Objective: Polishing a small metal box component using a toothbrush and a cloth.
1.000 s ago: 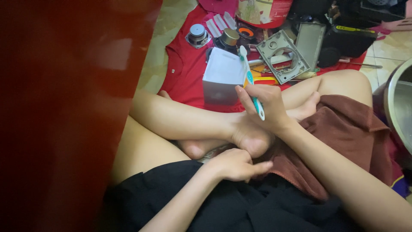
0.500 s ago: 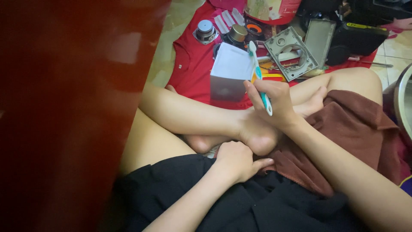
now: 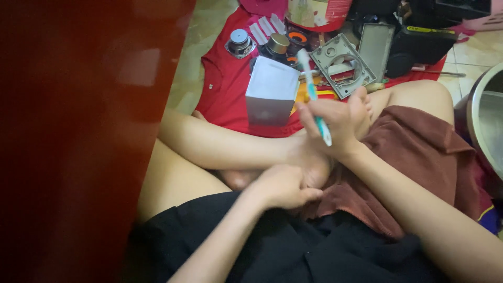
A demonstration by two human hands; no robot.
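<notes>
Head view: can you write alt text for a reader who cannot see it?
Seated cross-legged on the floor, a person's right hand holds a toothbrush upright, while the left hand rests closed at the ankle. Ahead, a red cloth carries a white box, a grey metal frame and small speaker parts.

Smooth plastic toothbrush (image 3: 313, 89) gripped in right hand (image 3: 335, 123). Matt red cloth (image 3: 225, 91) spread underneath. Glossy metal basin (image 3: 484, 118) seen. Rough brown towel (image 3: 419, 157) draped. Matt cardboard box (image 3: 272, 94).
</notes>
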